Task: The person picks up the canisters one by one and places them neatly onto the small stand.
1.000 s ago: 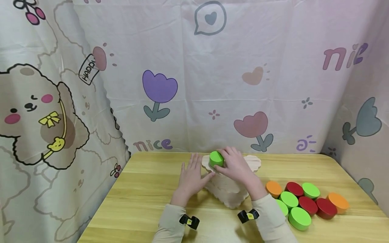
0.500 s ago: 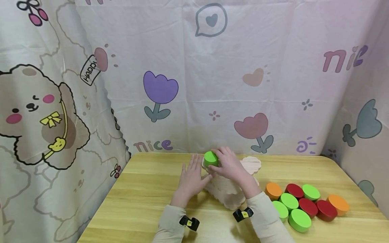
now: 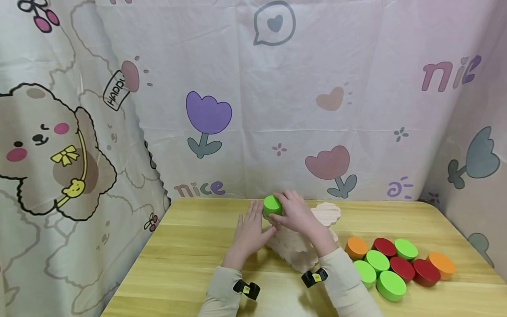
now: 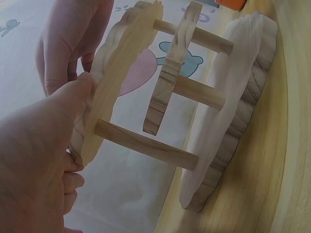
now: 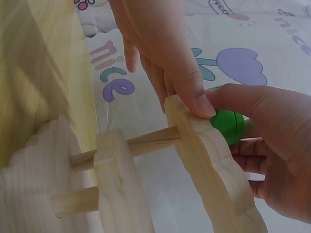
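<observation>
A pale wooden stand (image 3: 293,252) has scalloped boards, joined by round dowels in the left wrist view. My right hand (image 3: 298,214) holds a green round block (image 3: 272,205) at the far left corner of the stand's top. Thumb and fingers sit around the side of the block in the right wrist view, partly hiding it. On the stand's left side lies my left hand (image 3: 248,233), its fingers straight and pointing away. Its thumb rests on the edge of the top board (image 5: 201,160). Whether the block touches that board is hard to tell.
Several loose round blocks stand at the right of the wooden table (image 3: 178,251): green (image 3: 391,285), dark red (image 3: 425,273) and orange (image 3: 441,265). They are close to my right forearm. A printed curtain (image 3: 253,88) hangs behind the table's far edge.
My right hand has moved left with the green block, to the stand's far left corner. My left hand has kept its place.
</observation>
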`<control>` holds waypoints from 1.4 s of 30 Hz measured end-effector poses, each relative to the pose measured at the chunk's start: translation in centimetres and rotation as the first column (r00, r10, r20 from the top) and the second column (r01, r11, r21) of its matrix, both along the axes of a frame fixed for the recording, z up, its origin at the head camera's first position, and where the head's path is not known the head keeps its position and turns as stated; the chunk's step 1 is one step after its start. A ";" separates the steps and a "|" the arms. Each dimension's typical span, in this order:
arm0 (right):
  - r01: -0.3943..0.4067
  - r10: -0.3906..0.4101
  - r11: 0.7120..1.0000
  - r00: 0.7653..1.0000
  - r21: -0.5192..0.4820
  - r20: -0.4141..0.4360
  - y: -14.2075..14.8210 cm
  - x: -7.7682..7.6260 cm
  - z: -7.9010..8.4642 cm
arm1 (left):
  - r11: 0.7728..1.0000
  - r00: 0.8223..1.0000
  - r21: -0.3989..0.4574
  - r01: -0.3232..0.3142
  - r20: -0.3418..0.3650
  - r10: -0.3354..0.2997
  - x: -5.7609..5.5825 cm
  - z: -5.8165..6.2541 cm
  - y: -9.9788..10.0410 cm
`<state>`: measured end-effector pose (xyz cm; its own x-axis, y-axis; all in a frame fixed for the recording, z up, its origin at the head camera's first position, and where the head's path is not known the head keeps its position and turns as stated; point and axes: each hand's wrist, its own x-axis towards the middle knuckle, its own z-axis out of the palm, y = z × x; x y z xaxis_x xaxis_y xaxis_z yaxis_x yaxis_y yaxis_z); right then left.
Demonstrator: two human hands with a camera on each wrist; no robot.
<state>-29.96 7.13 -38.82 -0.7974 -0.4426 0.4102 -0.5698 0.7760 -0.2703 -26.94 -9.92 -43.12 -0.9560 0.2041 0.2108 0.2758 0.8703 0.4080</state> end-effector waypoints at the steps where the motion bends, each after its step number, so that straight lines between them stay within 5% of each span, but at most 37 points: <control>1: 0.003 -0.003 1.000 1.000 0.004 0.004 0.0 0.0 0.0 | 1.000 1.000 0.002 0.002 0.000 -0.002 0.0 0.0 0.0; 23: 0.053 -0.051 0.998 0.997 0.030 -0.052 0.0 0.7 -0.4 | 0.999 1.000 -0.034 -0.009 0.008 0.009 -0.3 -0.4 0.0; 42: 0.068 -0.058 0.997 0.970 0.033 -0.238 5.5 3.5 -0.8 | 1.000 1.000 0.005 -0.012 0.026 0.012 -0.2 -0.5 0.1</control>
